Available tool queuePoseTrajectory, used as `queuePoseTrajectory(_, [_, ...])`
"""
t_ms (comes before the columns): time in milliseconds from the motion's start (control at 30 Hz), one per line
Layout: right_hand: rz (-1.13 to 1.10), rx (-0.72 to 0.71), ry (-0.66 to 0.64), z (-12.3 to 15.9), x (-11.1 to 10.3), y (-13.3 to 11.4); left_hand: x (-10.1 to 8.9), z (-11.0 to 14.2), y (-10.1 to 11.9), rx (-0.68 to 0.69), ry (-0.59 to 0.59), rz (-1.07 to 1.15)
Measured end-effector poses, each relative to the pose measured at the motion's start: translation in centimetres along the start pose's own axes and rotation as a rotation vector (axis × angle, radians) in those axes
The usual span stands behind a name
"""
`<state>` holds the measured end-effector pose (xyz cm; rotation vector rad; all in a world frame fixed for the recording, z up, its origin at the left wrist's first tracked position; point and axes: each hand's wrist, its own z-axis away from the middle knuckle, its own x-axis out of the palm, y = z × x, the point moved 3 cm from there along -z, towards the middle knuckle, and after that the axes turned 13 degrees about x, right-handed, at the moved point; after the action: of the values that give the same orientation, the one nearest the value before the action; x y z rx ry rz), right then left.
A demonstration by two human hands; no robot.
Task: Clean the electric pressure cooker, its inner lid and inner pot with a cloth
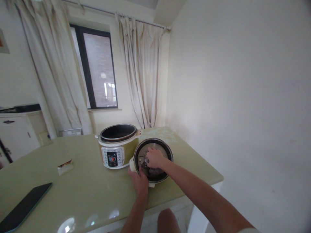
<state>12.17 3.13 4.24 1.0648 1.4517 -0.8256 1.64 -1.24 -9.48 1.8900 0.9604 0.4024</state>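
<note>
The round lid (164, 149) of an electric pressure cooker is tipped up on the table, with its metal underside and dark rim facing me. My left hand (140, 181) grips the lid's lower left edge, beside a pale handle. Inside the lid, my right hand (155, 158) is closed and pressed against the underside, on a dark crumpled cloth (155, 172); its fingertips are partly hidden. Just left of the lid stands the white and green pressure cooker (119, 158), uncovered, its dark pot (119, 132) showing and its control panel turned towards me.
A small pale packet (65, 166) lies on the green tabletop (85, 187) to the left. Nearer the left front is a dark flat tablet (26, 204). A plain wall (230, 97) borders the table on the right; curtains (143, 71) and a window are behind.
</note>
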Motion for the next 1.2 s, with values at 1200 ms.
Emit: queuePoseTrajectory(1200, [0.133, 0.035, -0.093, 3.5, 0.1, 3.4, -0.1, 0.1, 0.6, 0.059, -0.042, 0.049])
